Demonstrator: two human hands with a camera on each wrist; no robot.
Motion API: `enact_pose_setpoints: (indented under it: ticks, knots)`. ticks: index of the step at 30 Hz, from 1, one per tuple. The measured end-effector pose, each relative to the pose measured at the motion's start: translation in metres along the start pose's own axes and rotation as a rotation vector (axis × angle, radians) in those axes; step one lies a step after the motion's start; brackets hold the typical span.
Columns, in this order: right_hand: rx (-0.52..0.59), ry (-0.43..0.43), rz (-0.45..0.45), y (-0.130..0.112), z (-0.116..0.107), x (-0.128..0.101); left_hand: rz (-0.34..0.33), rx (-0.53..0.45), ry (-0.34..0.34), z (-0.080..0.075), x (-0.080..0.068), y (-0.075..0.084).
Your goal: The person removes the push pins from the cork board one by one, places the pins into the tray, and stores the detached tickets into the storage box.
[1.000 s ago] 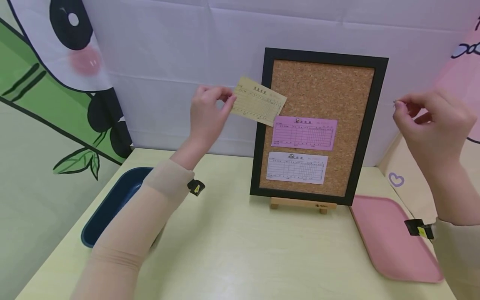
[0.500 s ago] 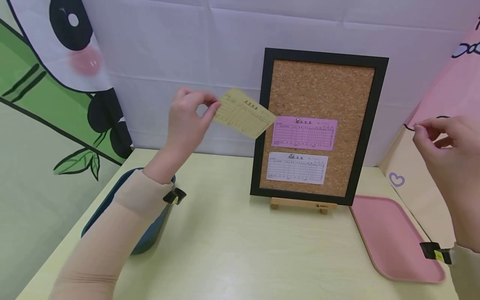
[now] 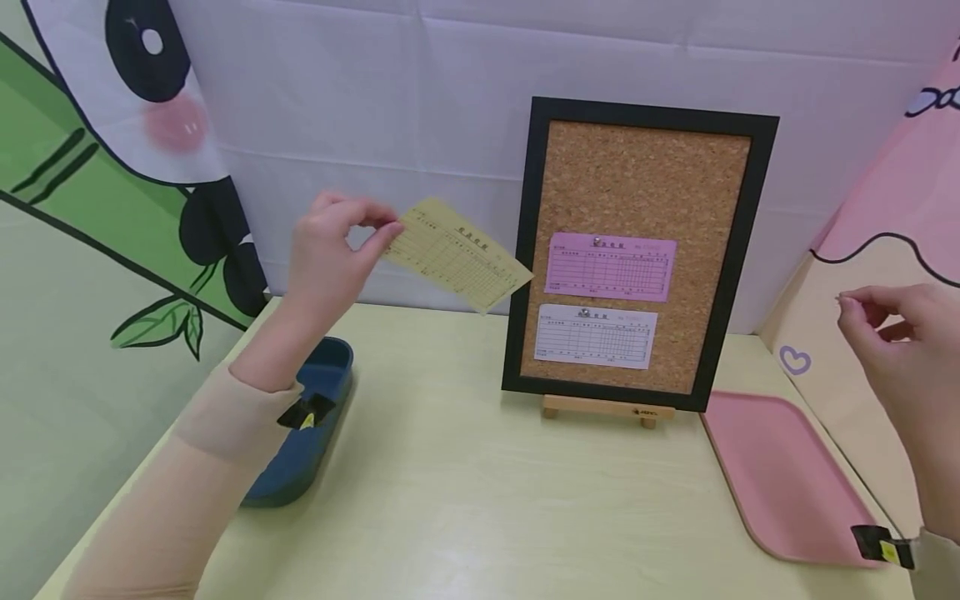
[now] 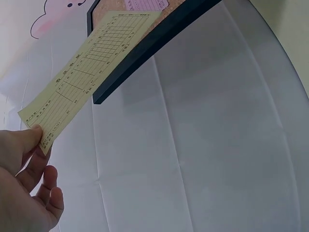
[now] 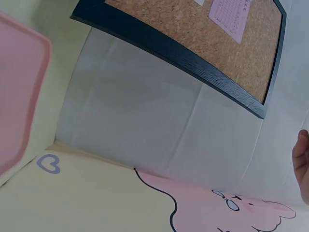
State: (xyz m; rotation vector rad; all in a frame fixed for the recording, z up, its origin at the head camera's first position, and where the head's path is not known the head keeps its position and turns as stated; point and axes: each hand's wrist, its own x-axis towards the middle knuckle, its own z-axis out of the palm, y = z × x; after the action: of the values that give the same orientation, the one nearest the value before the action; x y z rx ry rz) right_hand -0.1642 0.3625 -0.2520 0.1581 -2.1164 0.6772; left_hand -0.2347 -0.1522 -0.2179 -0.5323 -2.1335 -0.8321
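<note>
Since a second ago the left hand [image 3: 330, 254] has carried the yellow ruled paper slip [image 3: 457, 254] leftward and down, off the cork board, and the right hand [image 3: 911, 358] has dropped lower toward the right edge.

The pale yellow-green table [image 3: 480, 500] lies bare across its middle and front. The black-framed cork board [image 3: 641, 175] stands on a small wooden easel [image 3: 597, 408] against the white cloth; its upper half is bare cork, with a pink slip [image 3: 609, 267] pinned above a white slip [image 3: 595, 335]. A pink tray [image 3: 780, 483] lies at the right, a dark blue tray [image 3: 311, 437] under the left forearm.

The left wrist view shows thumb and forefinger pinching one short end of the yellow slip [image 4: 82, 72], which slants past the frame's corner without touching it. The right hand's thumb and forefinger are pinched together; what they hold is too small to tell.
</note>
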Motion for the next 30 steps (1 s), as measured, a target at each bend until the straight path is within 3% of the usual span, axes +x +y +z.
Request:
enact_pose_setpoints:
  ticks: [7,14,21,27,30]
  knots:
    - [0.019,-0.013,0.014,0.015,0.002,-0.018,-0.086,0.04,-0.069,-0.025,-0.011,-0.011]
    - [-0.057,-0.077,0.059,0.033,0.001,-0.037,-0.112,0.109,-0.105,-0.046,-0.021,-0.036]
    - [0.037,-0.031,0.016,0.046,0.004,-0.049,-0.173,0.129,-0.188,-0.067,-0.031,-0.058]
    - [0.089,-0.021,-0.037,0.063,0.006,-0.059,-0.17,0.174,-0.242,-0.082,-0.043,-0.078]
    - [0.099,-0.027,-0.019,0.071,0.007,-0.063,-0.177,0.211,-0.251,-0.088,-0.048,-0.089]
